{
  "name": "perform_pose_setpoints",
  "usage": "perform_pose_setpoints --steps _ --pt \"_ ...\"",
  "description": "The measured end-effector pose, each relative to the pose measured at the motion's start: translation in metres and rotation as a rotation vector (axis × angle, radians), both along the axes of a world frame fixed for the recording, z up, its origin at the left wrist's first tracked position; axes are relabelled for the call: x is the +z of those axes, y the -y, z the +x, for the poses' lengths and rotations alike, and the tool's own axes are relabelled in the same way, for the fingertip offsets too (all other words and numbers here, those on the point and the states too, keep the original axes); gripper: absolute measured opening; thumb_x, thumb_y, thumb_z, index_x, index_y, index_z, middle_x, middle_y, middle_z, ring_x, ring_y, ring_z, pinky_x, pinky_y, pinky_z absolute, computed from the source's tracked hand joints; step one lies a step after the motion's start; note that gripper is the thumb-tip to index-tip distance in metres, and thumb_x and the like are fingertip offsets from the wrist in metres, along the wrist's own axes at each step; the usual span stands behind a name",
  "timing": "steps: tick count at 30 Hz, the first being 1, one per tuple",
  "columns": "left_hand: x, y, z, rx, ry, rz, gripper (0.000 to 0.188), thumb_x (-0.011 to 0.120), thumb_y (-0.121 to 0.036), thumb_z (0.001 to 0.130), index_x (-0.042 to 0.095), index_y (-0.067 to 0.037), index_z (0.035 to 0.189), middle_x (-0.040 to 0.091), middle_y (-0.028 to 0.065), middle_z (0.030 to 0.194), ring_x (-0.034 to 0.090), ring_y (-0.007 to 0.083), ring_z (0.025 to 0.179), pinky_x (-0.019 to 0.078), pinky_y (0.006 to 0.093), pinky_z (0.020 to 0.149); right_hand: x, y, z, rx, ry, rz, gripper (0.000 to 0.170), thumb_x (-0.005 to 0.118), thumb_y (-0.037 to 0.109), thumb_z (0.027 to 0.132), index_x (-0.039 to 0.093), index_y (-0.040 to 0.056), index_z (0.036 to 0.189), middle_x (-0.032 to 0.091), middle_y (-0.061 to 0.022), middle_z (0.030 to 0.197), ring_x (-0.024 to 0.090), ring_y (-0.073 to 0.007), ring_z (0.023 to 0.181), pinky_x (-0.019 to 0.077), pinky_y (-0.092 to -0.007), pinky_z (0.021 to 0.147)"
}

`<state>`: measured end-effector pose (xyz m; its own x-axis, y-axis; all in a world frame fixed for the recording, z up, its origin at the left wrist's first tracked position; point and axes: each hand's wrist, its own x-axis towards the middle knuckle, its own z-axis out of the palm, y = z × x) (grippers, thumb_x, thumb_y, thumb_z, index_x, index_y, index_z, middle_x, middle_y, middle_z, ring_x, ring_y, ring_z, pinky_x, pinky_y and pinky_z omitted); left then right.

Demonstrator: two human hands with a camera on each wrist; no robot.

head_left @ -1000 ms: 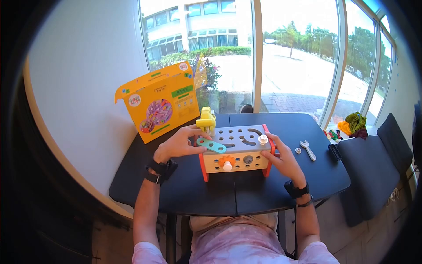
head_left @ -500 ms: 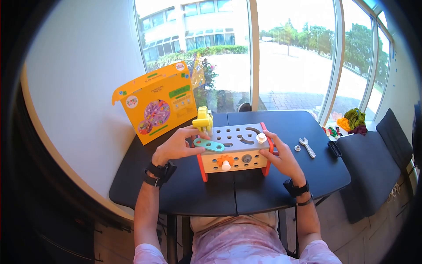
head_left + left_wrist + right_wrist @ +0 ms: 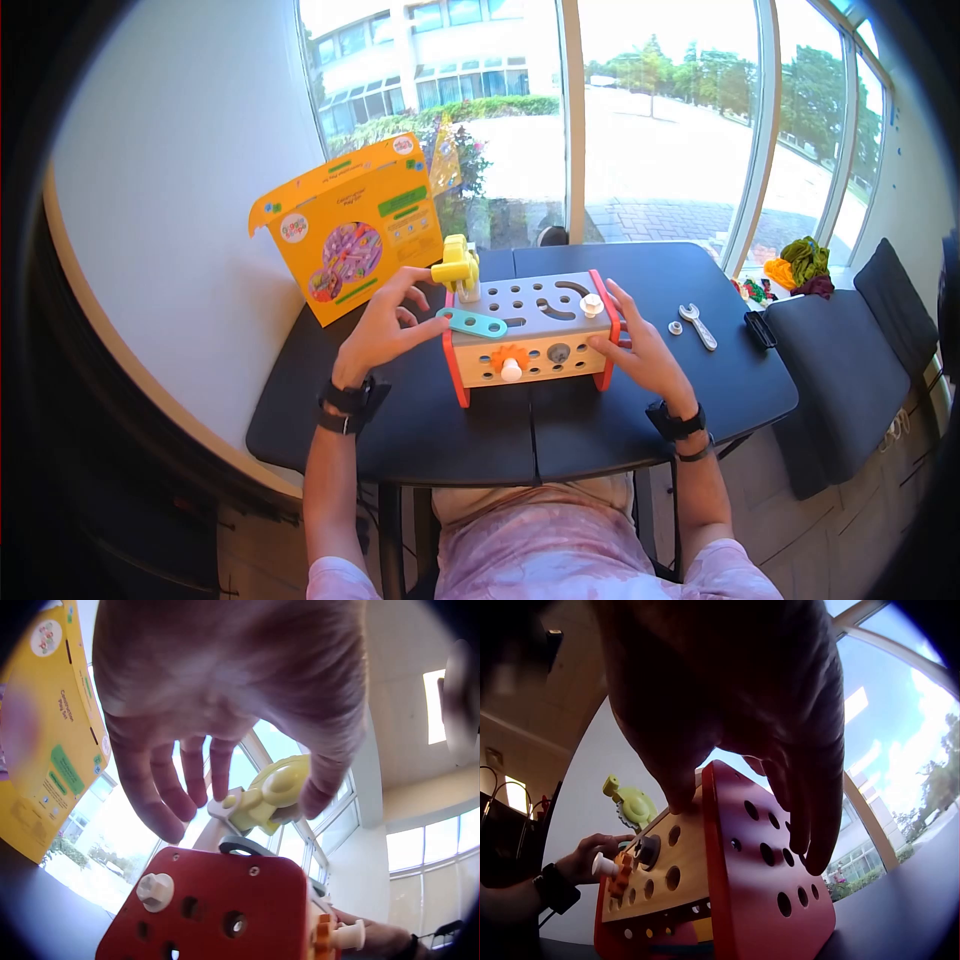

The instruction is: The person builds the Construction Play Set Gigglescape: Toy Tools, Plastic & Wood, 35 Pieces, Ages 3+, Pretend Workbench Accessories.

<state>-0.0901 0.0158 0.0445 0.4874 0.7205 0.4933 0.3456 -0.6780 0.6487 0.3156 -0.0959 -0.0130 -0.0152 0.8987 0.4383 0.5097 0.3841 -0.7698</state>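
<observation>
A toy workbench with a grey perforated top, wooden front and red ends stands between both hands. A turquoise strip with holes lies at its left front corner, with the thumb tip of my left hand right at its end. The other left fingers are spread in a loose arch near a yellow toy with a grey toothed disc, on the back left corner. My right hand holds the workbench's right end, thumb at the front edge, fingers along the red end panel. By it stands a white bolt.
An orange gear and a grey bolt head sit on the workbench front. Right of it lie a toy wrench and a small white nut. A yellow cardboard box stands back left; a dark chair is at right.
My left hand has eased left, its fingers coming away from the turquoise strip and workbench corner. The right hand stays at the right end, fingers a little more spread.
</observation>
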Motion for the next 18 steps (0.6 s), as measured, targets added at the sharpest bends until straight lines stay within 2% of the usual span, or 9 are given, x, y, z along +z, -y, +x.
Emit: perform_pose_setpoints --steps 2,4,5,8,10,14,18 --pt "-0.007 0.009 -0.001 0.067 0.158 -0.005 0.054 0.089 -0.017 0.095 0.065 -0.001 0.142 0.067 0.0081 0.138 0.069 0.0127 0.107 0.0612 0.0248 0.079 -0.001 0.006 0.001 -0.102 0.016 -0.013 0.083 0.081 0.031 0.107 0.038 0.0041 0.173 0.062 -0.0255 0.160 0.068 -0.0395 0.140 0.0620 -0.0483 0.108" --pt "-0.017 0.021 -0.002 0.121 0.327 -0.103 0.049 0.087 -0.014 0.098 0.066 -0.001 0.141 0.068 0.0099 0.138 0.070 0.0131 0.110 0.0626 0.0256 0.084 0.003 0.015 0.008 -0.076 0.016 -0.026 0.082 0.080 0.031 0.107 0.039 0.0023 0.172 0.060 -0.0253 0.163 0.068 -0.0396 0.141 0.0629 -0.0476 0.106" --pt "-0.019 0.035 -0.001 0.141 0.313 -0.117 0.044 0.083 -0.011 0.100 0.067 -0.002 0.140 0.070 0.0114 0.136 0.071 0.0142 0.111 0.0632 0.0271 0.089 0.004 0.021 0.011 -0.063 0.016 -0.038 0.081 0.079 0.030 0.107 0.039 0.0013 0.172 0.058 -0.0252 0.164 0.067 -0.0397 0.141 0.0634 -0.0472 0.105" --pt "-0.045 0.057 0.002 0.118 0.353 -0.220 0.044 0.083 -0.013 0.101 0.067 -0.003 0.141 0.072 0.0112 0.134 0.073 0.0149 0.113 0.0631 0.0278 0.089 0.008 0.037 0.013 -0.012 0.032 -0.088 0.077 0.079 0.029 0.108 0.043 -0.0009 0.169 0.062 -0.0237 0.160 0.070 -0.0380 0.137 0.0649 -0.0443 0.102" --pt "-0.059 0.072 0.006 0.153 0.289 -0.269 0.045 0.081 -0.015 0.102 0.067 -0.002 0.143 0.074 0.0122 0.138 0.075 0.0183 0.117 0.0638 0.0343 0.094 0.005 0.044 0.008 0.016 0.032 -0.103 0.074 0.079 0.026 0.107 0.045 -0.0023 0.167 0.066 -0.0226 0.156 0.073 -0.0376 0.133 0.0655 -0.0435 0.100" --pt "-0.085 0.083 0.013 0.155 0.260 -0.305 0.045 0.079 -0.015 0.103 0.067 0.001 0.143 0.076 0.0139 0.138 0.076 0.0227 0.122 0.0639 0.0378 0.098 -0.005 0.051 -0.005 0.022 -0.021 -0.123 0.069 0.078 0.021 0.107 0.047 -0.0031 0.164 0.070 -0.0215 0.150 0.076 -0.0363 0.128 0.0658 -0.0431 0.100" --pt "-0.081 0.092 0.019 0.160 0.244 -0.331 0.047 0.078 -0.012 0.103 0.066 0.005 0.146 0.076 0.0187 0.140 0.075 0.0275 0.129 0.0624 0.0414 0.106 -0.009 0.056 -0.013 -0.002 -0.029 -0.118 0.069 0.078 0.019 0.107 0.046 -0.0043 0.164 0.070 -0.0236 0.148 0.075 -0.0373 0.131 0.0648 -0.0450 0.103"
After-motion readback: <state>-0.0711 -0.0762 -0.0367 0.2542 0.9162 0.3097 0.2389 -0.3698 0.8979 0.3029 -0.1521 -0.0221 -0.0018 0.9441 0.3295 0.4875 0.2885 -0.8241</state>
